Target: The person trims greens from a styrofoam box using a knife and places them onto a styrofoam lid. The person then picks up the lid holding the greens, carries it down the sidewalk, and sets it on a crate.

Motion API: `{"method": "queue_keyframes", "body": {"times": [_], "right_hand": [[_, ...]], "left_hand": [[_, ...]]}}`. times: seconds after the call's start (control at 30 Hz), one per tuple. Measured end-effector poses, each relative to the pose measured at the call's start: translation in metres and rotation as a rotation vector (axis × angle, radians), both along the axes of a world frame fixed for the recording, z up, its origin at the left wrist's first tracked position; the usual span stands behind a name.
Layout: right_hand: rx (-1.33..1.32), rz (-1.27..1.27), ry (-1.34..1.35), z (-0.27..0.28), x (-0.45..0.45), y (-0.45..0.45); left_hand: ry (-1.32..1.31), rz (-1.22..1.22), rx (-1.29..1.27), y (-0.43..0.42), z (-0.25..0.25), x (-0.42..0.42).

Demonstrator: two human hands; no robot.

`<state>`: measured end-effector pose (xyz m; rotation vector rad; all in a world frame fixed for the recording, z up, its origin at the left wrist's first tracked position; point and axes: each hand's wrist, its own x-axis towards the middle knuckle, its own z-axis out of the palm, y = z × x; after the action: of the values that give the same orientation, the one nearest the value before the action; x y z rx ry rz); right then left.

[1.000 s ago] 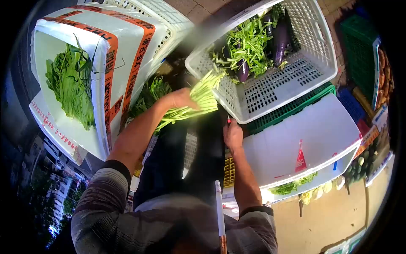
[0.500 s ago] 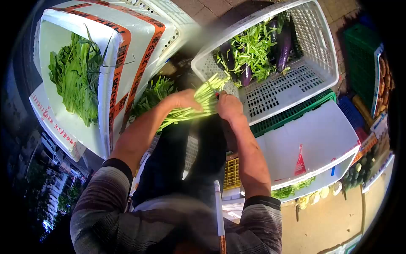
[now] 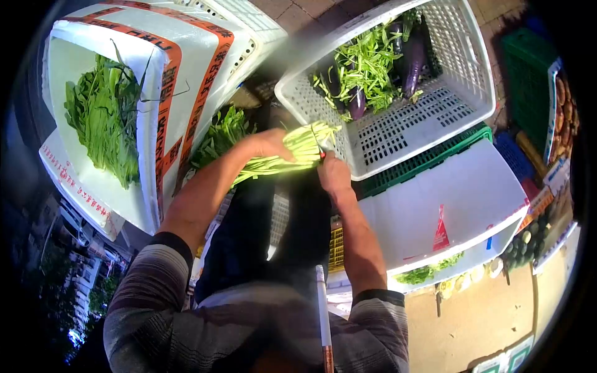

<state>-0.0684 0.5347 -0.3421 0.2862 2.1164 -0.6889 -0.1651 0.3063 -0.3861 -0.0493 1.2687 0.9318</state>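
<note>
My left hand (image 3: 272,144) is closed around a bunch of leafy greens (image 3: 306,143) above my lap. Its pale green stems point right, and dark leaves spread to the left behind my forearm. My right hand (image 3: 336,174) is wrapped round the handle of a small knife (image 3: 322,153), with some red showing on it. The blade is by the near side of the stems, close to their cut ends; whether it touches them I cannot tell. Just beyond the stem ends stands a white plastic crate (image 3: 429,121) holding cut stem pieces (image 3: 367,65) and purple eggplants (image 3: 413,65).
On the left, a white foam box (image 3: 152,143) with orange tape holds more greens (image 3: 102,118). Right of my legs are a green crate (image 3: 429,163) and a white foam lid or box (image 3: 448,202). A cigarette (image 3: 322,311) juts into view below.
My right hand and the knife have moved down toward me, from across the stems to their near side. My left hand keeps its hold on the bunch. The view has shifted slightly.
</note>
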Motion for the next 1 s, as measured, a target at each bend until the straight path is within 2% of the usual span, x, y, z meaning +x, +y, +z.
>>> {"method": "queue_keyframes", "body": {"times": [0.1, 0.2, 0.27, 0.37, 0.4, 0.47, 0.6, 0.67, 0.8, 0.87, 1.0], "right_hand": [[0.033, -0.021, -0.009, -0.002, 0.043, 0.014], [0.058, 0.004, -0.096, 0.002, 0.076, 0.028], [0.099, -0.099, -0.081, 0.012, 0.063, 0.021], [0.046, -0.158, 0.002, 0.037, 0.046, 0.025], [0.042, -0.159, 0.008, 0.038, 0.032, 0.022], [-0.012, -0.174, 0.108, 0.038, -0.007, 0.017], [-0.012, 0.051, 0.064, 0.017, -0.064, 0.012], [-0.016, 0.161, 0.021, 0.011, -0.082, 0.010], [-0.054, 0.213, -0.090, 0.010, -0.084, 0.013], [-0.008, 0.152, -0.078, 0.007, -0.067, 0.016], [-0.014, 0.094, 0.009, 0.015, -0.056, 0.016]], "left_hand": [[-0.014, 0.058, 0.013, 0.005, 0.020, -0.015], [-0.050, -0.003, -0.004, 0.008, 0.035, -0.031], [0.002, -0.047, -0.042, -0.002, 0.002, -0.007], [-0.030, -0.100, -0.071, 0.002, 0.010, -0.013], [-0.082, 0.001, -0.018, 0.003, 0.013, -0.013], [0.007, -0.063, -0.041, 0.002, 0.011, -0.015], [0.002, -0.082, -0.057, -0.001, 0.005, -0.011], [0.044, -0.044, -0.009, 0.003, 0.019, -0.020], [0.036, -0.041, -0.020, 0.002, 0.017, -0.018], [0.025, -0.054, -0.012, -0.003, 0.007, -0.011], [0.009, -0.008, 0.001, 0.002, 0.018, -0.018]]}}
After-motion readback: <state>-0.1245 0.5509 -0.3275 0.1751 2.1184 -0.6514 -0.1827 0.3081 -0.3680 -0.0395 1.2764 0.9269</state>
